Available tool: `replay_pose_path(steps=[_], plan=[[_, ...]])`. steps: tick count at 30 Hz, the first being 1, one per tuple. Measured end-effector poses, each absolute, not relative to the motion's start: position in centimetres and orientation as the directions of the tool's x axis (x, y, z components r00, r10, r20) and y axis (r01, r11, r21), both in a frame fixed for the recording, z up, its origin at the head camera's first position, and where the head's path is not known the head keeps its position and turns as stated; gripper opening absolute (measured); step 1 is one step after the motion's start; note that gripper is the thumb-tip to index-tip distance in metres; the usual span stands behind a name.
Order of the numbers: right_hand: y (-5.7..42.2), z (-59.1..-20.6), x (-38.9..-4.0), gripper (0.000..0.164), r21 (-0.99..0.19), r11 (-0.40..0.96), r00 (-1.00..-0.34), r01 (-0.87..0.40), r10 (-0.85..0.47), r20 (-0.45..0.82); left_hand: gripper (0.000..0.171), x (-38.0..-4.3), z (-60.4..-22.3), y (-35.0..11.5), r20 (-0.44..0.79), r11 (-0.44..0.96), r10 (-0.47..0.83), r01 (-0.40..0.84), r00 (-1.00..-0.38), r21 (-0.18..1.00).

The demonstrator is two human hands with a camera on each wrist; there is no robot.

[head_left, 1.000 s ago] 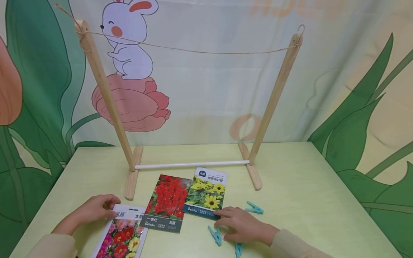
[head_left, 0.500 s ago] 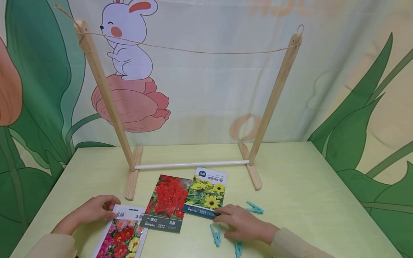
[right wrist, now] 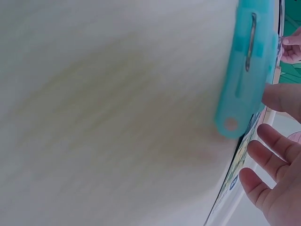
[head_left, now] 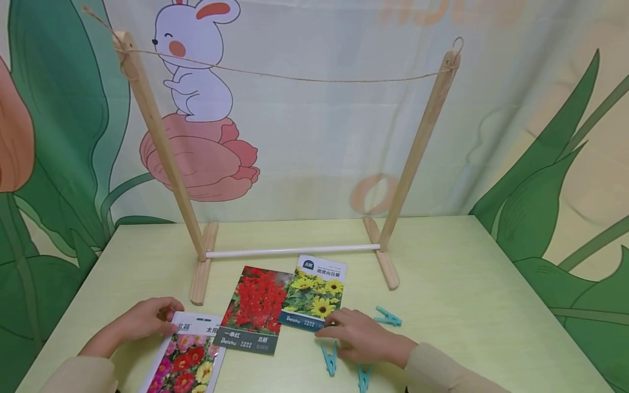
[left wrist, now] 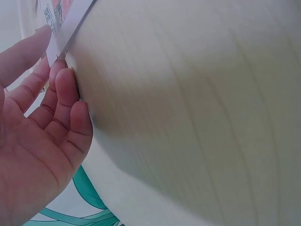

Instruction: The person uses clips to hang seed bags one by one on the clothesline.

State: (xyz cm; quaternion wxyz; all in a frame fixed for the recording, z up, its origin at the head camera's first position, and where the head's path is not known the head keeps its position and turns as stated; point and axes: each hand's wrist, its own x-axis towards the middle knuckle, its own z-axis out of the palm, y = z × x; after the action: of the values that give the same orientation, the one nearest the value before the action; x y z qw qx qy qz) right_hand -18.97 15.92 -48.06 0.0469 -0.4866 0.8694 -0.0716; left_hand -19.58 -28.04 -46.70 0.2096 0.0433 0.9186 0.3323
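Note:
My left hand [head_left: 142,321] pinches the top left corner of a seed packet [head_left: 183,360] with pink, red and yellow flowers, lying at the front left. The left wrist view shows the thumb on the packet's face and fingers behind its edge. A red-flower packet [head_left: 254,301] overlaps its right side, and a sunflower packet [head_left: 316,289] lies further right. Over that packet's lower edge my right hand [head_left: 368,335] hovers, fingers loosely bent. A turquoise clothespin [head_left: 330,361] lies just below those fingers; in the right wrist view the thumb is right at the clothespin [right wrist: 235,94].
Two more clothespins lie nearby, one clothespin [head_left: 388,316] behind the right hand and another clothespin [head_left: 363,377] in front. At the back stands a wooden frame [head_left: 417,147] with twine [head_left: 295,79] strung between its posts and a white rod [head_left: 295,251] low down.
The nearest clothespin has turned and shifted slightly right. My right hand has moved a little left, toward it. The left hand and the packets stay where they were.

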Motion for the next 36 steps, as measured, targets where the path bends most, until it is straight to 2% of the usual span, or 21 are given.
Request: replay_pose_path(steps=[13,28,36], plan=[[15.5,-48.0,-18.8,0.04,-0.148,0.489,-0.495,-0.86,-0.869,0.004,0.036,-19.8,-46.9,-28.3,-0.352,0.776,0.233,-0.045,-0.907,0.63],[15.8,-48.0,-18.7,0.028,-0.147,0.489,-0.496,-0.86,-0.868,0.01,0.036,-19.9,-47.1,-28.4,-0.357,0.775,0.242,-0.041,-0.902,0.631],[15.9,-47.1,-18.3,0.027,-0.164,0.503,-0.509,-0.849,-0.861,-0.004,0.036,-19.7,-46.9,-28.2,-0.362,0.765,0.229,-0.063,-0.904,0.641]])
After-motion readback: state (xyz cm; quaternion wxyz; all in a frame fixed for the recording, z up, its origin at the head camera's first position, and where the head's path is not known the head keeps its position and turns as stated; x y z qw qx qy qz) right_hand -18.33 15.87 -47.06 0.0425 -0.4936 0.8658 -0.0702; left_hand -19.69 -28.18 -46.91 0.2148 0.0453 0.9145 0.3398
